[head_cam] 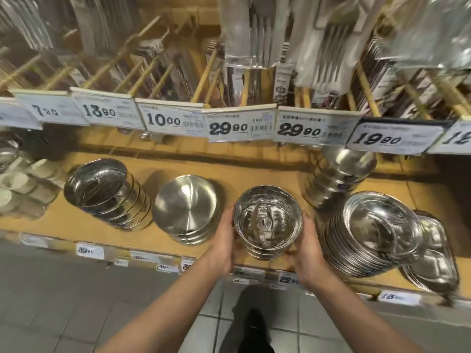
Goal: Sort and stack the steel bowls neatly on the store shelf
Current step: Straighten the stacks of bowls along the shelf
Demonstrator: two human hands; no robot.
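Both hands [224, 240] [307, 248] around, seemingly gripping, a bowl stack [267, 222] on shelf [153, 240].

hanging cutlery packs [254, 34] blurred, divided trays [433, 263] cut off right

2 bare forearms, sleeveless to the frame; dark shoe [254, 324]

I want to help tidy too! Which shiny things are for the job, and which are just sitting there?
For the job: stack of round steel bowls, left hand, right hand.
Just there: white price tags, hanging packaged cutlery.
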